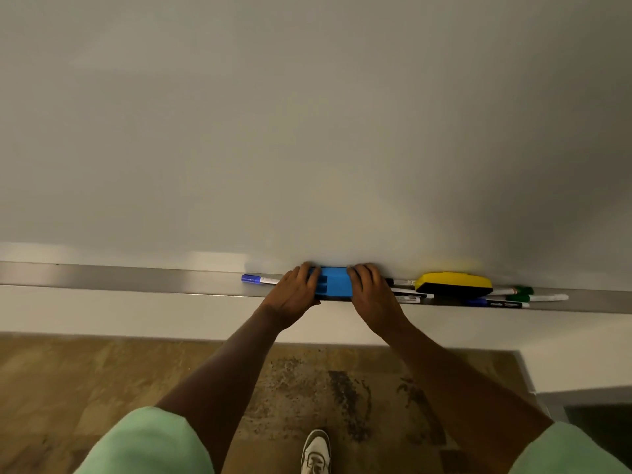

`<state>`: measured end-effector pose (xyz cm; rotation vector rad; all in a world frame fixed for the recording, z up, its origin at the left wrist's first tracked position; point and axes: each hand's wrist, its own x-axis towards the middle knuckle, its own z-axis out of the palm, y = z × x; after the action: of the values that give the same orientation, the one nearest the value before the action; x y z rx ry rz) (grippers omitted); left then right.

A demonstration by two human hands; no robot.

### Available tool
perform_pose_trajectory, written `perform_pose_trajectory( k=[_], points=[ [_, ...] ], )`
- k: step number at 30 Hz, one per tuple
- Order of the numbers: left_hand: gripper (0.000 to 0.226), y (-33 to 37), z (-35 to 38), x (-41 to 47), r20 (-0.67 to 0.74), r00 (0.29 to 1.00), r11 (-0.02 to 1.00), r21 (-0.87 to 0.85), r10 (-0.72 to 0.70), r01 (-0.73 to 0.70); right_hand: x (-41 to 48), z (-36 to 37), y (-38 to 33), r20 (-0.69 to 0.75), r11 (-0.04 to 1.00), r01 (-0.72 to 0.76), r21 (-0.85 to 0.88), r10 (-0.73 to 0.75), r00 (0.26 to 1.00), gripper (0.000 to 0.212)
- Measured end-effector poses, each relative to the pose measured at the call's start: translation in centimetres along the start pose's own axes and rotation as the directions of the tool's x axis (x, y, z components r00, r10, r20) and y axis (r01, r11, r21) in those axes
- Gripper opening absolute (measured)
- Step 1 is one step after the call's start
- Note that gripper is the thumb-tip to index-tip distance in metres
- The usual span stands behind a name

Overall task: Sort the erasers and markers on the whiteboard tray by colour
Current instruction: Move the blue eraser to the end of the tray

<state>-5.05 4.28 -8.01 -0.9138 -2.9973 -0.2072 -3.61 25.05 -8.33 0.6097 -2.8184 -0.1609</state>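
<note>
Hands meet on the blue eraser [337, 281], which sits on the metal tray [136, 278] under the whiteboard [307, 131]. The left hand [295, 291] clamps one short end, fingers curled over the top and thumb at the near edge; the right hand [371, 291] clamps the other end the same way, so the grip is closed on the eraser from both sides. Whether it is lifted or resting on the tray cannot be told.

Just beyond the left hand's side of the grip, a blue marker [256, 279] lies along the tray, its capped end pointing away from the hands. Just beyond the right hand's side lie black markers [408, 295], partly hidden by the wrist. Farther that way sits the yellow eraser [453, 283], then green markers [523, 294], with another dark-blue marker [478, 302] at the tray's near edge.

As a judgement, the blue eraser should be light and stiff, a plastic shell over a dark pad, and one hand across its width would hold it well. The ridged top gives purchase; the smooth sides may slip if pinched loosely. Markers are light, round and likely to roll on the tray, so taking them at mid-barrel seems safest. Blue things look set to gather on the left hand's side; the dark-blue marker far on the right would still need bringing across.
</note>
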Motion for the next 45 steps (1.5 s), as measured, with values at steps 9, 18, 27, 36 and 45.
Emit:
perform_pose_trajectory(
  k=[9, 18, 27, 36, 45],
  points=[
    [0.07, -5.1, -3.6, -4.1, -0.169, 0.986, 0.999, -0.041, -0.008, 0.001, 3.1, -2.3, -3.4, -0.249, 0.967, 0.2, 0.16, -0.157, 0.956, 0.067],
    [0.076, -16.3, -10.6, -14.0, -0.251, 0.957, 0.975, 0.131, -0.145, 0.182, 11.8, -7.3, -16.6, -0.294, 0.893, 0.332, 0.303, -0.244, 0.924, 0.069],
    [0.077, -30.6, -14.3, -25.7, -0.221, 0.917, 0.874, 0.292, -0.333, 0.388, 21.0, -9.9, -33.6, -0.256, 0.777, 0.449, 0.441, -0.37, 0.893, 0.059],
    [0.067, -45.7, -13.8, -33.3, -0.103, 0.896, 0.828, 0.349, -0.431, 0.438, 28.9, -7.6, -49.2, -0.13, 0.834, 0.427, 0.348, -0.408, 0.904, 0.055],
    [0.059, -55.4, -12.0, -36.5, 0.006, 0.881, 0.791, 0.443, -0.474, 0.422, 33.5, -4.3, -59.2, -0.015, 0.869, 0.304, 0.391, -0.325, 0.946, 0.034]
  ],
)
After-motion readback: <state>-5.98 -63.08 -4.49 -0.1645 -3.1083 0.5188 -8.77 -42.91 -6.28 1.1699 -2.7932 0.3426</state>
